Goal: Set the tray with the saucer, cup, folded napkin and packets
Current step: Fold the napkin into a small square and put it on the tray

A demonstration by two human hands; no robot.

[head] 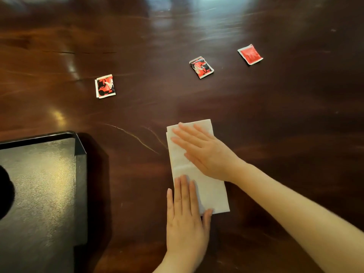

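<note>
A white napkin, folded into a long strip, lies flat on the dark wooden table. My right hand rests flat on its far half, fingers spread. My left hand presses flat on its near left corner. A black tray sits at the left, its right rim about a hand's width from the napkin. Three red packets lie farther back: one at centre left, one in the middle, one at the right. No saucer or cup is clearly visible.
A dark rounded shape shows on the tray at the left frame edge, cut off. The glossy table carries light scratches between tray and napkin and stretches far back and right.
</note>
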